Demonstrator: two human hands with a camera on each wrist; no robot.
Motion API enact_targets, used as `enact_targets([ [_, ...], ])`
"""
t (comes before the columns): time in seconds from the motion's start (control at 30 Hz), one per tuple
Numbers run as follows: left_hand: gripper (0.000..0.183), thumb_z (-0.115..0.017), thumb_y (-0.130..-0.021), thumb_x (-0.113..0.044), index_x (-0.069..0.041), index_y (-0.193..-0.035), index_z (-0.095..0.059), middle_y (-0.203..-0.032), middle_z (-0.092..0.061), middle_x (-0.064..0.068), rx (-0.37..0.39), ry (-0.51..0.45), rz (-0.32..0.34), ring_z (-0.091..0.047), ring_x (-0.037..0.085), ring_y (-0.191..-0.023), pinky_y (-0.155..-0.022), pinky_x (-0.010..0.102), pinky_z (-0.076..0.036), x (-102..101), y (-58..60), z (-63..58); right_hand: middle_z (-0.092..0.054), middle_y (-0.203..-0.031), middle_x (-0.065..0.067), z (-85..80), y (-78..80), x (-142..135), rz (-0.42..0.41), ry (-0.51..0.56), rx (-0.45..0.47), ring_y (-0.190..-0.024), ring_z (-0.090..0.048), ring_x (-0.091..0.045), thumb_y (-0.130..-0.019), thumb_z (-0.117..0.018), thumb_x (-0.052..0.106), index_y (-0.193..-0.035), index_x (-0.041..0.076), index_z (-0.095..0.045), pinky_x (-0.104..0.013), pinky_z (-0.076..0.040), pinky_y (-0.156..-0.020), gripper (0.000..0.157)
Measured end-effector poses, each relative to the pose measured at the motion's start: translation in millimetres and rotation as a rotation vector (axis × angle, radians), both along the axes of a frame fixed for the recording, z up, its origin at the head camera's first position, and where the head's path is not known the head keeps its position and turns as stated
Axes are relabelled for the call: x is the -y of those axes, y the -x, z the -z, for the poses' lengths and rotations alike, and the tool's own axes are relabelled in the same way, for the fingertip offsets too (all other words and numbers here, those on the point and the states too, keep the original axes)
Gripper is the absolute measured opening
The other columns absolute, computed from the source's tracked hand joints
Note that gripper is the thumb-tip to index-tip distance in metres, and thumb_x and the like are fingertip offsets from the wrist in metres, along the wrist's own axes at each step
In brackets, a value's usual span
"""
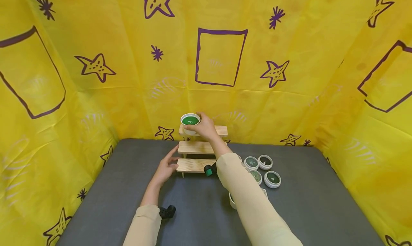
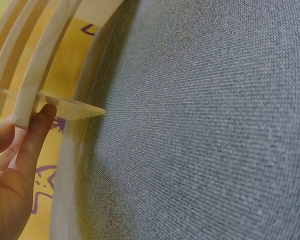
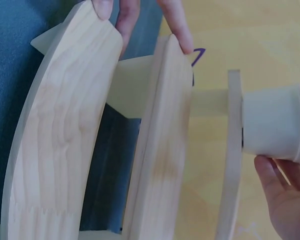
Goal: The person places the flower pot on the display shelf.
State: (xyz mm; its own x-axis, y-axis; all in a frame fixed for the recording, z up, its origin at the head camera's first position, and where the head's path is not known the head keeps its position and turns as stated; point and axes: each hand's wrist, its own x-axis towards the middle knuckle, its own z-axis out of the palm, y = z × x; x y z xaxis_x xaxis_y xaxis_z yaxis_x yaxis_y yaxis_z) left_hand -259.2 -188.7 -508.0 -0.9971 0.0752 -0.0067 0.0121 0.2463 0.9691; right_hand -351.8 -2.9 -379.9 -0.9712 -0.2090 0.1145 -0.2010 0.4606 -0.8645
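A small white pot (image 1: pixel 185 128) with a glossy green surface inside is at the left end of the top step of a wooden three-step stand (image 1: pixel 194 147). My right hand (image 1: pixel 206 127) grips this pot round its side, thumb in front. In the right wrist view the pot's base (image 3: pixel 270 125) meets the top board or sits just off it; I cannot tell which. My left hand (image 1: pixel 165 171) holds the stand's left end. Its fingers (image 2: pixel 37 130) lie about the end of the lowest board, and one fingertip reaches the middle board.
Right of the stand, several white pots (image 1: pixel 272 180) with green or dark surfaces stand grouped on the grey table (image 1: pixel 309 203). My right forearm partly hides them. Yellow cloth (image 1: pixel 222 103) with purple drawings hangs behind the table and on both sides.
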Motion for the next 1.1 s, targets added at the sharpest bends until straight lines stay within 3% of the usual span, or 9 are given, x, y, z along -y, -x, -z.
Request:
enact_targets([
  [0.2,0.082,-0.049,-0.088,0.016,-0.027,-0.156,-0.032,-0.138,-0.052,0.035,-0.003,-0.009,0.001,-0.060,0.019,-0.078,-0.058,0.022,-0.038,-1.0,-1.0,-1.5,-0.055,-0.141,-0.017,2.5,3.4,2.5,-0.001,0.005,-0.009,-0.125,-0.056,-0.033,-0.079,-0.082,0.035,-0.149,0.004,-0.039,-0.045,-0.049,-0.102,0.088],
  [0.8,0.081,-0.048,-0.090,0.014,-0.028,-0.157,-0.028,-0.142,-0.048,0.034,0.015,-0.007,0.007,-0.063,0.025,-0.091,-0.061,0.026,-0.040,0.1,-2.3,-3.1,-0.051,-0.145,-0.017,2.1,-0.6,7.1,-0.026,-0.021,-0.008,-0.128,-0.055,-0.032,-0.085,-0.076,0.037,-0.153,0.006,-0.030,-0.044,-0.048,-0.104,0.089],
  [1.1,0.080,-0.048,-0.090,0.013,-0.028,-0.156,-0.030,-0.140,-0.051,0.032,0.013,0.016,-0.003,-0.063,0.025,-0.091,-0.062,0.025,-0.040,-0.2,-2.3,-0.9,-0.045,-0.152,-0.018,4.6,-1.2,6.3,-0.037,0.009,-0.008,-0.137,-0.048,-0.034,-0.085,-0.076,0.035,-0.156,0.006,-0.025,-0.047,-0.042,-0.111,0.092],
])
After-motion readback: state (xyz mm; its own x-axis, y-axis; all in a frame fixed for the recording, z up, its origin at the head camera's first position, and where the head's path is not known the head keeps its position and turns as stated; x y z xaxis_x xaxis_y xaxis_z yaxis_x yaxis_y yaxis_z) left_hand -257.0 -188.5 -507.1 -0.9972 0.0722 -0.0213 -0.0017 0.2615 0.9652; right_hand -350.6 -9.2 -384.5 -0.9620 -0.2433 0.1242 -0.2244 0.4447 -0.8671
